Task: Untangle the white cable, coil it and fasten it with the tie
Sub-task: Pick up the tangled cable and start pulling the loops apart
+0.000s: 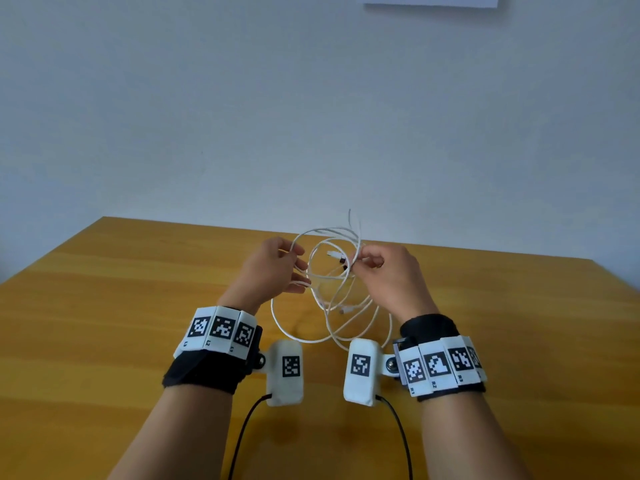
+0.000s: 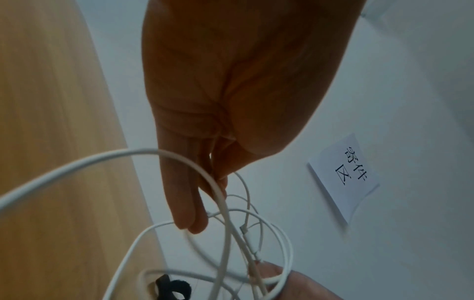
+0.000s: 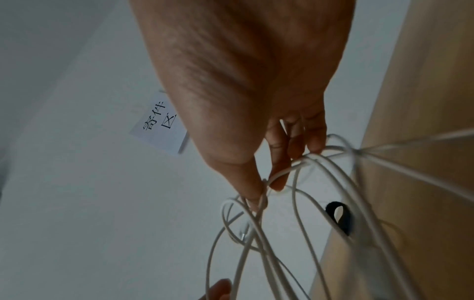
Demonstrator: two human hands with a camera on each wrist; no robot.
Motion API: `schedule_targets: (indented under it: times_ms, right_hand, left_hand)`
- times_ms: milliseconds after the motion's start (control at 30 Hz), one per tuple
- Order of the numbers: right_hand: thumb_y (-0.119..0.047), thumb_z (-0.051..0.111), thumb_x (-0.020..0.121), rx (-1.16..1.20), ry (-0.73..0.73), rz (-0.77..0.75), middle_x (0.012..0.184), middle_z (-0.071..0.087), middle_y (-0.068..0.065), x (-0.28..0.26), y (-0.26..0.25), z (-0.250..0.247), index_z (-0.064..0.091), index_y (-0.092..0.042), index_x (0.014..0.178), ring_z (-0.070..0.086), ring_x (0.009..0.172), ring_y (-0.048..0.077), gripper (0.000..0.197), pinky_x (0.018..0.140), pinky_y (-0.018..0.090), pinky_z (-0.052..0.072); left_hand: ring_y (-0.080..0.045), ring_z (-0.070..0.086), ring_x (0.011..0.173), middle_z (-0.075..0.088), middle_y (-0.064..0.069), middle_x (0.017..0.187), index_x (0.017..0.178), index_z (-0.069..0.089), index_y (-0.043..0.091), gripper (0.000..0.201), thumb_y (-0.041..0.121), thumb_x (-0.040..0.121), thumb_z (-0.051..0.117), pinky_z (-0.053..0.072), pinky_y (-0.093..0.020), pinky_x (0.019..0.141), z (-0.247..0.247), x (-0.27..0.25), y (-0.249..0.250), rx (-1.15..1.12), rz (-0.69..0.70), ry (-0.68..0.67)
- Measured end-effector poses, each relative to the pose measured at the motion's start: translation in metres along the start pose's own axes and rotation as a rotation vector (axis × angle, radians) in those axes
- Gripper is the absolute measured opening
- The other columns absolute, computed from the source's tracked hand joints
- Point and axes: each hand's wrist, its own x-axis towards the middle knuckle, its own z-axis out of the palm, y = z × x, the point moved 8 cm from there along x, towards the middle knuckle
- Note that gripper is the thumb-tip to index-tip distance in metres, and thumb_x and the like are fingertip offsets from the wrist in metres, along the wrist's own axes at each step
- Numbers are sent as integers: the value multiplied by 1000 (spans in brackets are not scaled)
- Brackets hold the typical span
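Note:
I hold the tangled white cable (image 1: 329, 229) in the air above the wooden table (image 1: 138, 306). My left hand (image 1: 298, 261) pinches one strand between thumb and forefinger, its other fingers stretched through the loops. My right hand (image 1: 358, 259) pinches several strands together at the right of the tangle. Loose loops hang down between my wrists, and a plug (image 1: 334, 253) dangles inside the tangle. In the left wrist view, the left hand (image 2: 218, 178) meets the cable (image 2: 77, 162). The black tie (image 2: 172, 286) hangs looped on the cable. In the right wrist view, the right hand (image 3: 266, 188) pinches the cable (image 3: 295, 164) above the tie (image 3: 338, 215).
A pale wall rises behind the table's far edge, with a white paper notice (image 1: 431, 0) stuck on it, the same notice (image 2: 343, 176) in the left wrist view. Two white camera units (image 1: 285, 372) with black leads sit at my wrists.

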Motion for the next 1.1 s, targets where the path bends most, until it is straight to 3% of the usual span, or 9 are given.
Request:
schedule_targets:
  times_ms: [133, 200, 267, 367, 500, 600, 700, 833, 1100]
  right_hand:
    - [-27, 72, 94, -17, 20, 11, 76, 69, -17, 0, 5, 1, 82, -28, 90, 67, 91, 16, 11, 86, 33, 53]
    - [-33, 73, 91, -31, 29, 14, 73, 70, -18, -1, 7, 4, 83, -31, 88, 66, 98, 26, 10, 90, 42, 56]
    - [-40, 74, 88, -21, 40, 11, 76, 73, -19, -1, 5, 7, 82, -35, 89, 65, 101, 30, 10, 88, 46, 57]
    - [-32, 74, 90, 15, 68, -14, 79, 75, -16, 1, 1, 4, 83, -30, 88, 68, 93, 16, 10, 85, 36, 57]
    - [-20, 72, 92, 96, 24, -44, 73, 74, -13, 1, -7, 2, 84, -23, 87, 64, 67, -8, 14, 58, 6, 43]
    - [-28, 67, 98, 145, -20, -32, 78, 77, -12, 1, -7, 6, 84, -25, 93, 68, 70, -3, 18, 63, 13, 49]
    - [-24, 58, 102, 170, -73, 3, 89, 78, -13, 2, -7, 8, 81, -26, 106, 72, 81, 3, 23, 73, 23, 55]
    - [-25, 65, 98, 217, -180, 55, 108, 76, -10, -1, -5, 10, 70, -30, 126, 69, 98, -2, 29, 76, 15, 49]
    - [-23, 72, 94, 92, -212, 52, 100, 74, -5, -1, 5, 14, 74, -37, 103, 68, 93, 9, 17, 76, 21, 48]
  left_hand:
    - [-23, 72, 96, 67, -6, 116, 130, 54, 12, 28, 24, 104, 55, 61, -39, 82, 2, -1, -2, 200, -8, -11]
    - [-20, 62, 113, 59, 0, 128, 136, 53, 17, 40, 36, 101, 59, 52, -34, 89, 0, -4, 10, 375, 90, 53]
    - [-15, 59, 111, 59, 5, 124, 131, 57, 20, 39, 42, 99, 61, 47, -28, 83, 2, -12, 28, 412, 211, 103]
    - [-7, 64, 99, 66, 12, 109, 121, 61, 25, 30, 38, 95, 69, 53, -23, 74, 23, -20, 37, 344, 270, -68]
    - [-9, 68, 98, 71, 8, 107, 114, 59, 29, 37, 24, 84, 81, 57, -24, 80, 41, -24, 33, 437, 316, -175]
    - [-12, 74, 82, 76, 3, 92, 110, 63, 21, 34, 18, 83, 83, 60, -25, 66, 38, -22, 33, 364, 325, -111]
    - [-14, 75, 78, 76, 3, 88, 110, 67, 17, 23, 22, 90, 77, 61, -33, 69, 35, -18, 34, 370, 360, -53]
    - [-9, 75, 77, 75, 4, 90, 116, 65, 18, 21, 18, 96, 70, 57, -23, 60, 27, -13, 31, 330, 345, -8]
    - [-4, 72, 75, 71, 6, 92, 125, 60, 18, 25, 12, 106, 46, 49, -16, 54, 7, -11, 32, 306, 320, 107]
